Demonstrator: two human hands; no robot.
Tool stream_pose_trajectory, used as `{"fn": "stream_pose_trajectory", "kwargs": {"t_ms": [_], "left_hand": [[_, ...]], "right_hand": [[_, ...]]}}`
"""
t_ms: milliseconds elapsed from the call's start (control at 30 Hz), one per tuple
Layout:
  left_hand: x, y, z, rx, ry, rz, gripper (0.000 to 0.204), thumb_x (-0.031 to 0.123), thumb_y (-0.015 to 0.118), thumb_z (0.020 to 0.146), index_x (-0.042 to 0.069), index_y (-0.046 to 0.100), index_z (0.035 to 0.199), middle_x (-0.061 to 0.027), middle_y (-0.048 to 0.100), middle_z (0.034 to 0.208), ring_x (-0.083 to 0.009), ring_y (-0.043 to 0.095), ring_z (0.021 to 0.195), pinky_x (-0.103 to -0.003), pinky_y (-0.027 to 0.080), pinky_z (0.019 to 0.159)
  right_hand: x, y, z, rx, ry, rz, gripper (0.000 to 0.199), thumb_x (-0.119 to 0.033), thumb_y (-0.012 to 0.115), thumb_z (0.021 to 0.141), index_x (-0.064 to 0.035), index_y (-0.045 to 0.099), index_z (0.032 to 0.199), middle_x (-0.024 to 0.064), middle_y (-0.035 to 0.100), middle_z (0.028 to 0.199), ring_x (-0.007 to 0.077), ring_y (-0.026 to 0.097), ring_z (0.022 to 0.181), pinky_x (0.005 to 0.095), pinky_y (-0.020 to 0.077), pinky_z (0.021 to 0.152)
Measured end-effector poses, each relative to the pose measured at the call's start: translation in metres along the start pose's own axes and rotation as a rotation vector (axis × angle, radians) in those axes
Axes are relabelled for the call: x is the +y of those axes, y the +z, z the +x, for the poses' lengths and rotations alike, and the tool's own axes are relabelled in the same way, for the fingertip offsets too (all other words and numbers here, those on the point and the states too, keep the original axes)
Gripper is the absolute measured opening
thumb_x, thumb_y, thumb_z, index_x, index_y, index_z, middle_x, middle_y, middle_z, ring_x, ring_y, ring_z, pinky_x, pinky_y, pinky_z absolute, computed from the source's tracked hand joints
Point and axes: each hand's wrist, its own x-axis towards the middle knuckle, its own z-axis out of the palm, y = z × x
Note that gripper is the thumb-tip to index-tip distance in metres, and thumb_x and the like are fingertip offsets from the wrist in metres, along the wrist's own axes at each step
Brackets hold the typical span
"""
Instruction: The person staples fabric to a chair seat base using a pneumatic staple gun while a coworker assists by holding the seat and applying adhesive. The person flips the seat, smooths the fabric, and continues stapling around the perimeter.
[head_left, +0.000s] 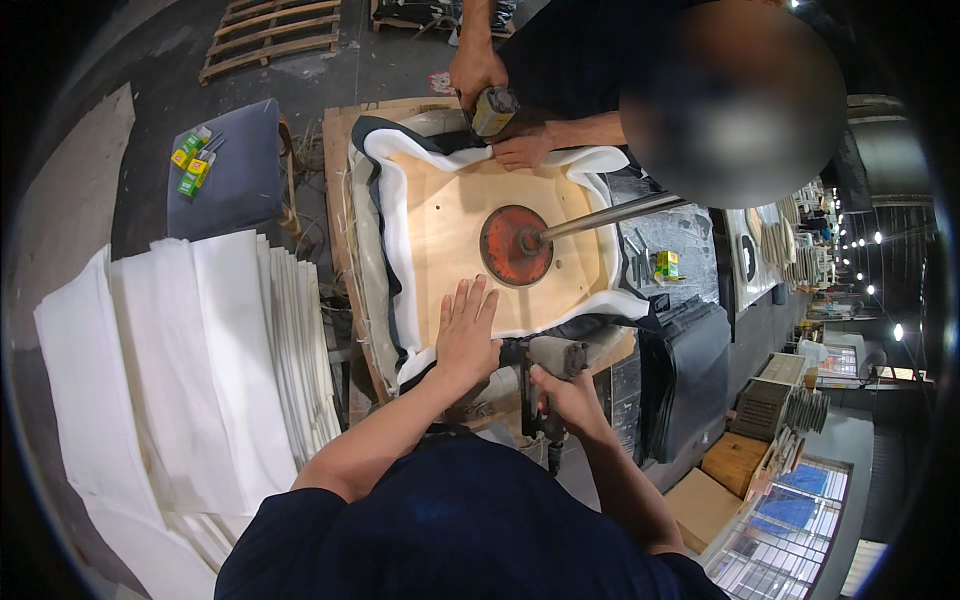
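Note:
My left hand (467, 335) lies with fingers stretched out on the near edge of a plywood seat panel (440, 235). White padding (388, 215) and dark fabric wrap up around the panel's edges. My right hand (570, 395) grips a staple gun (552, 355), its nose pointing left at the panel's near edge, close to my left hand. A round orange-red press plate (517, 245) on a metal rod (610, 215) bears on the middle of the panel. Opposite me, a co-worker's hand holds another staple gun (494, 110), while their other hand (525, 148) touches the far edge.
White padding sheets (220, 330) are stacked at the left. A grey-blue padded stool (225, 165) carries small green-yellow boxes (195, 175). Dark sheets (688, 370) lie at the right, near another small box (667, 264). A wooden pallet (270, 35) rests on the floor.

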Motion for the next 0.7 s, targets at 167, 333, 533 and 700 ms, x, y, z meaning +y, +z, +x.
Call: {"fn": "stream_pose_trajectory", "kwargs": {"t_ms": [167, 333, 533, 700], "left_hand": [[0.002, -0.002, -0.003, 0.007, -0.002, -0.018, 0.085, 0.02, 0.079, 0.092, 0.006, 0.04, 0.166, -0.0198, 0.023, 0.18, -0.0431, 0.015, 0.169, -0.061, 0.013, 0.136], [0.005, 0.002, -0.007, 0.012, 0.022, -0.046, 0.081, 0.018, 0.077, 0.093, 0.006, 0.041, 0.166, -0.0217, 0.022, 0.18, -0.0461, 0.014, 0.168, -0.064, 0.012, 0.135], [-0.005, 0.004, -0.005, 0.022, 0.035, 0.001, 0.073, 0.013, 0.071, 0.095, 0.005, 0.046, 0.163, -0.0214, 0.022, 0.18, -0.0457, 0.015, 0.168, -0.062, 0.015, 0.135], [-0.015, -0.01, -0.021, 0.024, 0.133, -0.178, 0.05, 0.012, 0.062, 0.103, 0.004, 0.059, 0.152, -0.0229, 0.056, 0.16, -0.0502, 0.036, 0.159, -0.067, 0.017, 0.132]], "right_hand": [[0.0, 0.006, 0.001, 0.008, 0.048, -0.089, 0.025, -0.018, 0.079, 0.101, 0.0011, 0.073, 0.116, 0.0051, 0.07, 0.087, 0.014, 0.062, 0.057, 0.0318, 0.0496, 0.052], [-0.01, 0.012, 0.005, 0.013, 0.051, -0.252, 0.026, -0.02, 0.081, 0.099, 0.0006, 0.074, 0.113, 0.0047, 0.069, 0.078, 0.0141, 0.061, 0.052, 0.0336, 0.0497, 0.051], [0.027, 0.014, -0.013, 0.087, -0.174, -0.214, 0.058, -0.026, 0.083, 0.097, -0.0047, 0.063, 0.147, 0.0094, 0.075, 0.093, 0.0156, 0.069, 0.064, 0.0342, 0.0576, 0.063], [0.058, 0.009, -0.09, 0.055, -0.083, -0.149, 0.073, -0.02, 0.088, 0.095, -0.0095, 0.054, 0.16, 0.0147, 0.069, 0.146, 0.0192, 0.066, 0.132, 0.036, 0.0534, 0.108]]}}
